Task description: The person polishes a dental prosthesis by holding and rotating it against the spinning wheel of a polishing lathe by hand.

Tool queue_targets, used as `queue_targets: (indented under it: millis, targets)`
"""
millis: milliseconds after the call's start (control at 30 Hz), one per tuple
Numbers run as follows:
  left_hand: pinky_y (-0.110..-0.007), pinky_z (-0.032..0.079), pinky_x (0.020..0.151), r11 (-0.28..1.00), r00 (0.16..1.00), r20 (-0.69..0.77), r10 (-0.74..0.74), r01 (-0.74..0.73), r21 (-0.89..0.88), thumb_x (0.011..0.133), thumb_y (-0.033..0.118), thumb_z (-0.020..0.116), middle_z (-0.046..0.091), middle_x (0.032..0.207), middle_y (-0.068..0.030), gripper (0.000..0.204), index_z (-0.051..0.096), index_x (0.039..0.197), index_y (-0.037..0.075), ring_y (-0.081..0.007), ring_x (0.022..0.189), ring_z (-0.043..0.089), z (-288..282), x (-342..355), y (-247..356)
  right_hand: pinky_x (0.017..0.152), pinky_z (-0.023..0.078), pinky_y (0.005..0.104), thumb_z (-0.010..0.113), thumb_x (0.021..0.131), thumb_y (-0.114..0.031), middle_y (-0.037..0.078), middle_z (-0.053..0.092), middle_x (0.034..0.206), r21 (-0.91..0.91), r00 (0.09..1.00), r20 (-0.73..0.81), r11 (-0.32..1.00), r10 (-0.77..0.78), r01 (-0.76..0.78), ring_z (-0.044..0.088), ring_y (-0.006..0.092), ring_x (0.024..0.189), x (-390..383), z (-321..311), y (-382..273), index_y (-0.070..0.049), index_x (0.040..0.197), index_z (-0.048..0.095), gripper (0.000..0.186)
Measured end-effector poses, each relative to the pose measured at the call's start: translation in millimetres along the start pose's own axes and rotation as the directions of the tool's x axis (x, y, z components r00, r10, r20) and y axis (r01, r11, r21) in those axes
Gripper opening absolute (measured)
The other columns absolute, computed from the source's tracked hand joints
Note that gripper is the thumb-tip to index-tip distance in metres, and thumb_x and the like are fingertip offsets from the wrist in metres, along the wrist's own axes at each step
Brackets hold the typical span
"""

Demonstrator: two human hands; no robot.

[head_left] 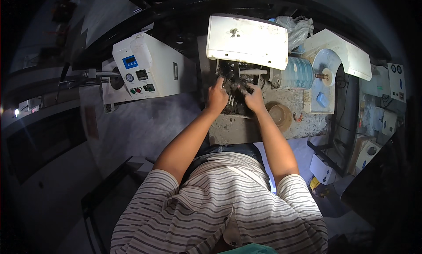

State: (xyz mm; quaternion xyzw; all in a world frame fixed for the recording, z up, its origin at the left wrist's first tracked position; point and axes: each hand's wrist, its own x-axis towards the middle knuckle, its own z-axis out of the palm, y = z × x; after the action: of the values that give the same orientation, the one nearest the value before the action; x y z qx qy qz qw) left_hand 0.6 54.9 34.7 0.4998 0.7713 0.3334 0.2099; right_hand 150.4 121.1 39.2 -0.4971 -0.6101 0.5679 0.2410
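Observation:
Both my hands reach into a dark, wet, mud-smeared machine opening (233, 71) below a white metal cover (247, 42). My left hand (217, 97) is at the opening's left side, its fingers bent and partly lost in the dark, closed round something I cannot make out. On the right side, my right hand (254, 99) has grey-smeared fingers bent inward among dark, glistening matter. What it grips is hidden. A pale rod (253, 72) lies crosswise just beyond my hands.
A round bowl (280, 115) sits on the mud-stained bench (239, 130) by my right forearm. Beyond it are a ribbed bluish clear cylinder (298, 73) and a white housing (323, 102). A white control box (143, 67) stands left. A crumpled plastic bag (296, 27) lies behind.

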Motion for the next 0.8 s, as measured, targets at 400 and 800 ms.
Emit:
queue_targets:
  millis: [400,800]
  targets:
    - [-0.049,0.040,0.086,0.964,0.963,0.100,-0.250,0.257,-0.066,0.070,-0.002,0.050,0.061,0.099,-0.0261,0.044,0.052,0.114,-0.001,-0.0430,0.094,0.055,-4,33,35,0.053,0.041,0.0309,0.064,0.074,-0.004,0.006,0.059,0.070,0.385,0.901,-0.242,0.888,0.359,-0.250,0.052,0.0156,0.058,29,24,32,0.006,0.082,0.066,0.013]
    - [-0.051,0.047,0.064,0.998,0.988,-0.146,0.058,-0.062,-0.022,0.069,-0.006,0.049,0.060,0.081,-0.0293,0.040,0.053,0.108,-0.003,-0.0458,0.073,0.058,10,24,12,0.055,0.042,0.0282,0.059,0.072,0.001,0.006,0.060,0.071,0.370,0.872,-0.259,0.877,0.414,-0.307,0.052,0.0144,0.059,9,27,-30,0.007,0.079,0.065,0.012]
